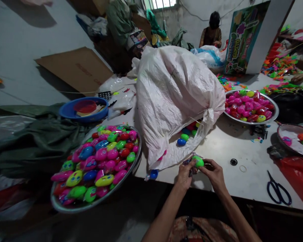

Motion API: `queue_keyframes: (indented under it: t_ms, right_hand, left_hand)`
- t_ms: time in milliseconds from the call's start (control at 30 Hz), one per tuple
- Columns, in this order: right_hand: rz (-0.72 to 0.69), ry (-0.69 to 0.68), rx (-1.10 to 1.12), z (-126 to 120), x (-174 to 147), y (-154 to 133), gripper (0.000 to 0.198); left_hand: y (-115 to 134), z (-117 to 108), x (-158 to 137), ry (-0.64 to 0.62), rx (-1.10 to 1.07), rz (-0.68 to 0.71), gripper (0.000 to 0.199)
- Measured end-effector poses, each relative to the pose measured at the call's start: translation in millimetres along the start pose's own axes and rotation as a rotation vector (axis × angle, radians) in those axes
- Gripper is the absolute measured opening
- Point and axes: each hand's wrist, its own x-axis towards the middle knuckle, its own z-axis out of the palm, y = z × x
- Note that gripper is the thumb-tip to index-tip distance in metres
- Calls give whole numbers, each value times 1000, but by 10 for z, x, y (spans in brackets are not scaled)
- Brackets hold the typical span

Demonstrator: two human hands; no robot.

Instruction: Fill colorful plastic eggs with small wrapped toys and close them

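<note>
Across the white tabletop [222, 144] sprawled a woven sack [176, 87], its mouth turned toward the person, apparently to keep the loose eggs [184, 136] within reach. From the head view, a green plastic egg [198, 161] sat between both hands, just before that mouth: the left hand [185, 174] had its grip closed on it and crinkled film [190, 172]; the right hand [214, 171] pinched its other side, seemingly steadying it. Wrapped eggs [104, 180] heaped a metal basin [68, 208], perhaps kept handily left.

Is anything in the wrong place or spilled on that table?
A blue egg looks a bit odd: it lies alone at the edge of the table, near the sack, outside the left bowl.
</note>
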Motion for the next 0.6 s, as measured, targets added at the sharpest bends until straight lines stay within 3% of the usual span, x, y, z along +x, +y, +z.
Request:
queue_keyframes:
  t_ms: [100, 200, 267, 367, 467, 600]
  right_hand:
    - [-195, 83, -135, 12, -35, 20, 32]
    - [-292, 113, -192, -42, -33, 5, 38]
    - [-288, 91, -198, -87, -28, -42, 36]
    - [-171, 48, -113, -104, -18, -120, 29]
    - [-143, 89, -93, -91, 65, -120, 24]
    - [-500, 215, -459, -129, 128, -69, 24]
  left_hand:
    - [-15, 53, -15, 17, -23, -35, 34]
    - [-22, 81, -27, -8, 23, -72, 31]
    - [-19, 94, -42, -27, 34, -127, 30]
    - [-17, 122, -47, -62, -13, -136, 29]
    - [-51, 168, 36, -56, 32, -132, 31]
    - [-113, 234, 116, -71, 81, -157, 34]
